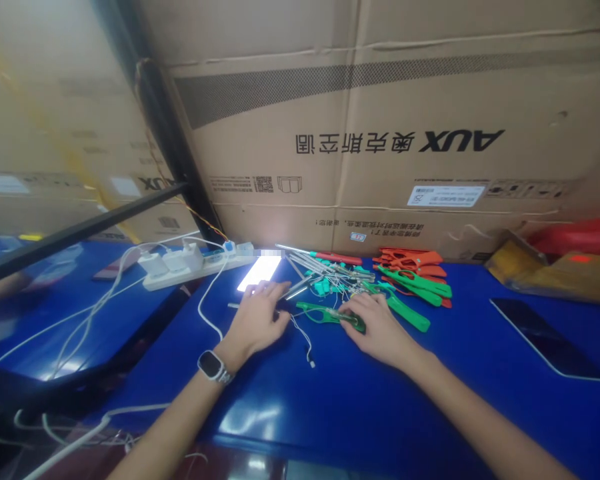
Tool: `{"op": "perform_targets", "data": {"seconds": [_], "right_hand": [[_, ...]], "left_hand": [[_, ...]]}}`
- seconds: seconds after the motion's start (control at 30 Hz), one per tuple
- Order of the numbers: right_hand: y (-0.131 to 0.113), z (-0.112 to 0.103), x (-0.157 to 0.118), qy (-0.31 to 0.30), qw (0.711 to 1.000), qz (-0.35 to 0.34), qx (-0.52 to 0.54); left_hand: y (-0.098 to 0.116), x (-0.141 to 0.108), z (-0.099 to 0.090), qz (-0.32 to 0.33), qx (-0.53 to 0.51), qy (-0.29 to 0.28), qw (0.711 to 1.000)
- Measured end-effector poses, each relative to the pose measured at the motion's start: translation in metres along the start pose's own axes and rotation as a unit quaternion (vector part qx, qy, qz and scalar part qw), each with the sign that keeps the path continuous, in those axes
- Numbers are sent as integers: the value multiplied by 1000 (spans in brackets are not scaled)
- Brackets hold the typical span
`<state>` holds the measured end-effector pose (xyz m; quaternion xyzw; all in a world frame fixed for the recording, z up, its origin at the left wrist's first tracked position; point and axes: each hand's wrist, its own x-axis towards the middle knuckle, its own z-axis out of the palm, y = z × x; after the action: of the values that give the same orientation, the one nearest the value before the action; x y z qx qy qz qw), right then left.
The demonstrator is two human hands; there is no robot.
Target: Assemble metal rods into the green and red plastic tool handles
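Clenching the right grip (375, 327) around the dark green, glossy handle (359, 324) of a slim object, over the middle of the shiny blue counter (355, 413), seemingly for steadying it beside a light green plastic piece with a looped end (310, 310). Spreading the left grip (255, 320) low over the near end of a glowing white-screened phone (263, 270), toward the counter's far left corner, perhaps for working the screen; hiding the fingertips' undersides, so impossible to tell about pinching anything. Passing close to a thin metal rod (233, 305) there too.

Heaping thin silvery rods and white wires with teal plastic parts (323, 285) between both grips and the counter's far edge, likely for easy reach. Fanning flat orange plastic pieces (415, 257) and bright green plastic pieces (425, 287) to the right of that heap, seemingly grouping mostly by colour. Setting a white plastic power strip (173, 277) along the far left corner, probably for feeding the white cables (205, 300). Lying apart toward the right edge, a black-screened phone (545, 337), presumably out of the way.
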<state>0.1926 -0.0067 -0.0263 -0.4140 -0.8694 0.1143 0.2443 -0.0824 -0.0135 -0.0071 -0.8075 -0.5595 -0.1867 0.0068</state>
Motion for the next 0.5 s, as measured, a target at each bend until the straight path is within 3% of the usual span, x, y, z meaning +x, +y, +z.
{"op": "perform_targets", "data": {"seconds": [0.1, 0.2, 0.33, 0.5], "right_hand": [[0, 0, 0, 1, 1000, 1, -1], [-1, 0, 0, 1, 1000, 1, 1], [-2, 0, 0, 0, 1000, 5, -1], [-2, -1, -1, -1, 1000, 3, 7]], "left_hand": [[-22, 13, -7, -72, 27, 53, 996], [-49, 32, -10, -133, 77, 24, 988], [-67, 44, -9, -146, 85, -6, 986], [-57, 31, -18, -96, 21, 80, 992]]}}
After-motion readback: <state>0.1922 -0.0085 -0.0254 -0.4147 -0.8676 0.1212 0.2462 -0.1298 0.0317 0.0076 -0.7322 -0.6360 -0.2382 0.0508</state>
